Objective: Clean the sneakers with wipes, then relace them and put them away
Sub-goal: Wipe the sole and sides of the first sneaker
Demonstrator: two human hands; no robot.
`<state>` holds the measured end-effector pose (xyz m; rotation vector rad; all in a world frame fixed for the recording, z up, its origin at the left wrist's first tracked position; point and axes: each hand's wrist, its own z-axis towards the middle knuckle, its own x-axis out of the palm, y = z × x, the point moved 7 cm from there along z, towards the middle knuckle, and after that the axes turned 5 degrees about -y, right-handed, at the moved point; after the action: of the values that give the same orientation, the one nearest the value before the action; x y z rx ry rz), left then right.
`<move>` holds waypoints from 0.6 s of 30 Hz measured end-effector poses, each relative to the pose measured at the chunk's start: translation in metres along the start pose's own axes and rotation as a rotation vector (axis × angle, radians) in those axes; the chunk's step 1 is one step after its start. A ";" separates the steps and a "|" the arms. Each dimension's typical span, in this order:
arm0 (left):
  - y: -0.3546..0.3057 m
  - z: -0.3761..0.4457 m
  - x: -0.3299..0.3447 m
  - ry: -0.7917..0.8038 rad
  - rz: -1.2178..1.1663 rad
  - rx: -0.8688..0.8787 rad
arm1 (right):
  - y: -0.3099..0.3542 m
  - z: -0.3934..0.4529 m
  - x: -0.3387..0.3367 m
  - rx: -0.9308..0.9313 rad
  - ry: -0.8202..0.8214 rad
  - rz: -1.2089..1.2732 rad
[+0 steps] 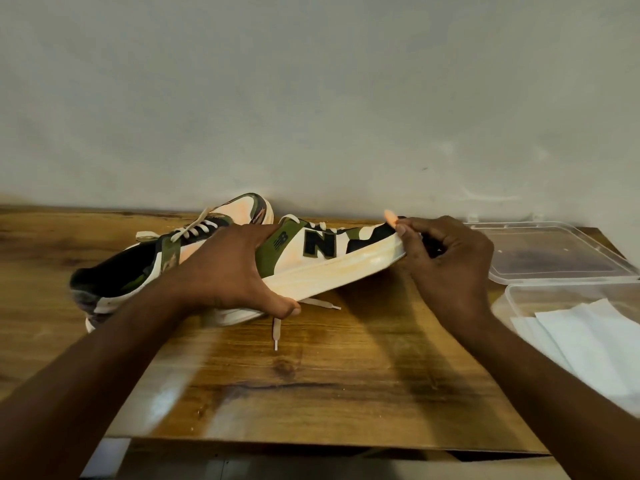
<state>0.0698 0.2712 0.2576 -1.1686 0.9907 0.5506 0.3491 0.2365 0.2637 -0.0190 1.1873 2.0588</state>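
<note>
Head view: left hand (235, 271) and right hand (446, 261) grip a camo, yellow-stained sneaker (322, 258).

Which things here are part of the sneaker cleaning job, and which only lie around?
For the job:
- camouflage sneaker with black N, held by left hand and right hand
- second camouflage sneaker behind
- white wipes in clear plastic box

Lying about:
- clear plastic lid
- wooden table

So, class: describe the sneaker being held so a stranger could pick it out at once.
On the wooden table against the wall, two sneakers sit left of the clear plastic containers. It is the nearer sneaker, gripped by the left hand and right hand. Unlike the other sneaker, it is raised, showing a black N.
</note>
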 end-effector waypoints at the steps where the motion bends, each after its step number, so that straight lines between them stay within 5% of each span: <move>1: 0.000 0.000 0.000 -0.003 -0.003 -0.001 | 0.009 -0.009 0.004 -0.043 0.037 -0.005; 7: 0.003 -0.001 -0.001 0.001 -0.023 -0.015 | 0.041 -0.037 0.021 -0.263 0.176 0.043; 13: 0.001 -0.002 -0.002 0.002 -0.009 0.010 | -0.003 0.007 -0.002 0.012 0.008 -0.001; 18: 0.000 -0.002 -0.002 0.003 0.006 0.015 | 0.014 -0.013 0.006 -0.014 0.046 -0.014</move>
<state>0.0678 0.2701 0.2592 -1.1540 0.9992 0.5456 0.3322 0.2265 0.2648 -0.0814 1.1971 2.0646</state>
